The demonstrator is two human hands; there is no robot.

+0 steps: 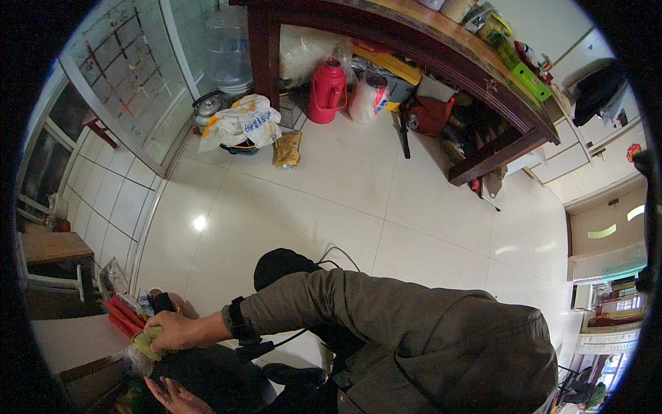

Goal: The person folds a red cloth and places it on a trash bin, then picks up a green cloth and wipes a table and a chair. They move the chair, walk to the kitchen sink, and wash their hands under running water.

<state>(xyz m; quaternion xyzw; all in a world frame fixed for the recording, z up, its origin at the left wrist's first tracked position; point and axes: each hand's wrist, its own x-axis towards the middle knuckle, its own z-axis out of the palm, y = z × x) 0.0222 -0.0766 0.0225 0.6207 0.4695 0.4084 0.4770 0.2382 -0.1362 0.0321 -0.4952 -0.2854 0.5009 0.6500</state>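
My right hand (pixel 173 331), at the end of an outstretched sleeve with a black wrist strap (pixel 241 321), grips a folded yellow-green cloth (pixel 147 342). Clear crinkled plastic (pixel 137 360) is just below the cloth. My left hand (pixel 178 397) is at the bottom edge with its visible fingers apart, and nothing shows in it; part of it is cut off. Between and beside the hands lies a large dark object (pixel 212 372) with a rounded edge; its kind cannot be told. Red folded items (pixel 123 316) are just beyond my right hand.
A wooden table (pixel 414 39) stands across the tiled floor (pixel 310 207). Under or near it are a red thermos flask (pixel 328 90), a metal kettle (pixel 211 106), a white plastic bag (pixel 248 121) and a water bottle (pixel 227 52). A sliding door frame (pixel 155 155) and a wooden stool (pixel 57 247) are at left.
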